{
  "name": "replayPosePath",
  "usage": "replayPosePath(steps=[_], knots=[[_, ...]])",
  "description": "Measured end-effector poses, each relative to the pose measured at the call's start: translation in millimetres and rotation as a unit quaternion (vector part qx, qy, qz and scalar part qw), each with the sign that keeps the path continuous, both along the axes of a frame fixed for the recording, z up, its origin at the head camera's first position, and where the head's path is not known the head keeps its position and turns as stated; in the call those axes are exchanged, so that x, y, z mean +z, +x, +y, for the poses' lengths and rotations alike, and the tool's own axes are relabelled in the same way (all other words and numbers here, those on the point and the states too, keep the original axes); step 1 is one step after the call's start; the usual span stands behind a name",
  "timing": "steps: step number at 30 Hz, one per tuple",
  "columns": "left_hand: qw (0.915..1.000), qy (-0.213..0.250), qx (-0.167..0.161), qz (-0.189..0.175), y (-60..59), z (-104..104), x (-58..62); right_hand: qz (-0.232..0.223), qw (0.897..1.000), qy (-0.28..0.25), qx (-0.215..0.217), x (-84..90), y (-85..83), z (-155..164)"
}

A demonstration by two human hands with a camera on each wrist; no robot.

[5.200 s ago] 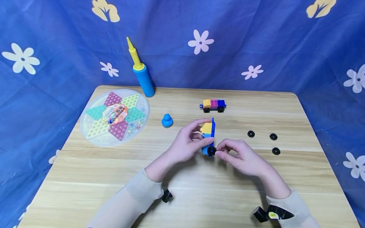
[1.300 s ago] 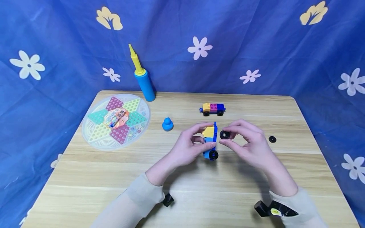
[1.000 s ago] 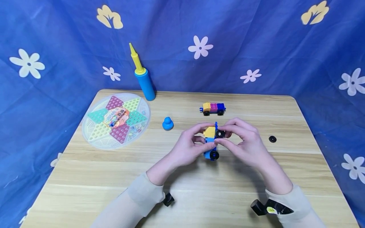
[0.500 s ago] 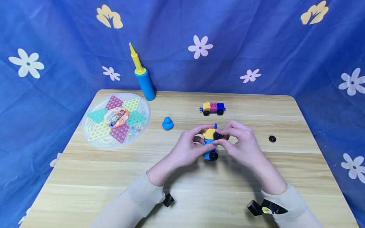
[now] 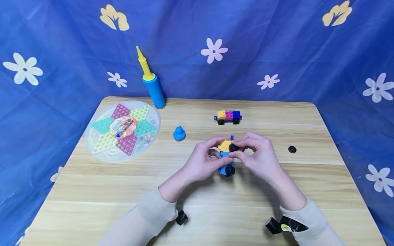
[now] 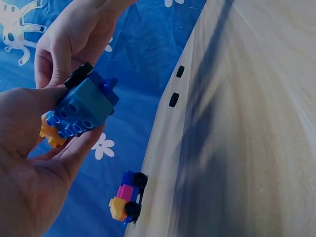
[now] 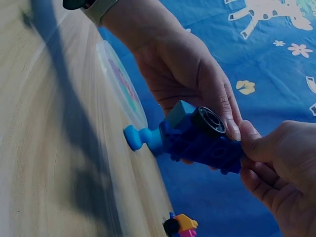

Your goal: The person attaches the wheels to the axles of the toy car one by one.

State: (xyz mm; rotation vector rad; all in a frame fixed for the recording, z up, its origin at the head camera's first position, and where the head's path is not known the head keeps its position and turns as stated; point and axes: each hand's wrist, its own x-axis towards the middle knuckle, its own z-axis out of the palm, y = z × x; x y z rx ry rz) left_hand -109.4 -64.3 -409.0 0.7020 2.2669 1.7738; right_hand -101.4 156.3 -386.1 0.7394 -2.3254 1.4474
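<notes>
Left hand clamped round block car above table, right hand pinching black wheel at its upper end: likely wheel drop if pressed crooked; farther off, spare wheel.

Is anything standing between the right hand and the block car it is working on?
Nothing visible does. The right hand already pinches a black wheel against the side of the block car, which the left hand grips above the table. The spare wheel lies apart, off to the right.
</notes>
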Motion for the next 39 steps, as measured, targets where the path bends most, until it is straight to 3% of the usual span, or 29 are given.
replayPosePath(steps=[3, 9, 16, 23, 31, 39], knots=[[1.0, 0.0, -0.003, 0.005, 0.2, -1.2, 2.1, 0.01, 1.0, -0.001, -0.004, -0.6, 0.0, -1.7], [0.9997, -0.003, -0.011, 0.023, 1.1, -2.0, 4.0, -0.019, 1.0, -0.004, -0.015, 0.0, 2.6, -5.2], [0.9996, 0.001, -0.006, 0.029, 0.3, -4.4, 2.5, 0.016, 1.0, -0.021, 0.006, -7.1, 0.5, -2.2], [0.999, 0.028, -0.021, 0.029, -0.2, -5.4, 3.4, 0.044, 0.997, -0.015, 0.061, -6.9, 0.0, 5.1], [0.9987, 0.035, -0.032, 0.019, -0.9, -0.8, 3.7, 0.061, 0.995, -0.046, 0.06, -8.2, -0.4, 7.3], [0.9993, 0.022, -0.024, 0.02, -1.3, -0.4, 3.5, 0.055, 0.994, -0.06, 0.068, -8.2, 0.6, 11.8]])
